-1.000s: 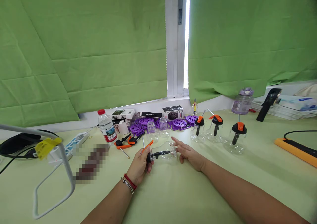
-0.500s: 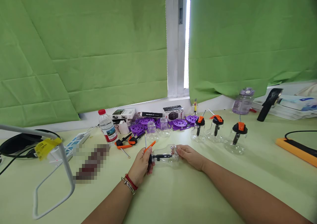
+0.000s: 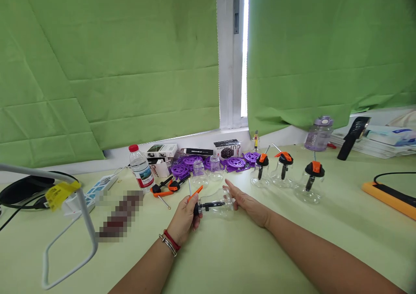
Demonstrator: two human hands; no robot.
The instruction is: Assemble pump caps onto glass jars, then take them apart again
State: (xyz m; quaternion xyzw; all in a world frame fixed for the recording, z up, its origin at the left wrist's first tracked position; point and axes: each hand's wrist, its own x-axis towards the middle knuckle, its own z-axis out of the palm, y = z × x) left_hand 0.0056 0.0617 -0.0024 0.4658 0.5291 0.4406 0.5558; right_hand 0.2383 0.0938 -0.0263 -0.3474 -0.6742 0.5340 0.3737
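Note:
A clear plastic jar point(image 3: 218, 203) lies on its side on the table between my hands, with a black and orange pump cap point(image 3: 196, 202) at its left end. My left hand point(image 3: 184, 218) is closed around that cap. My right hand point(image 3: 248, 204) rests against the jar's base, its fingers stretched out and apart.
Three upright jars with orange-black caps point(image 3: 285, 168) stand to the right. Behind lie two empty jars point(image 3: 199, 171), purple reels point(image 3: 182, 167), loose pump parts point(image 3: 164, 189), a water bottle point(image 3: 141, 167), small boxes and a purple bottle point(image 3: 318, 134). A white wire frame point(image 3: 82, 224) and cables sit left.
My right hand gripped the jar's base half a second ago and has now spread its fingers again. My left hand stays on the cap.

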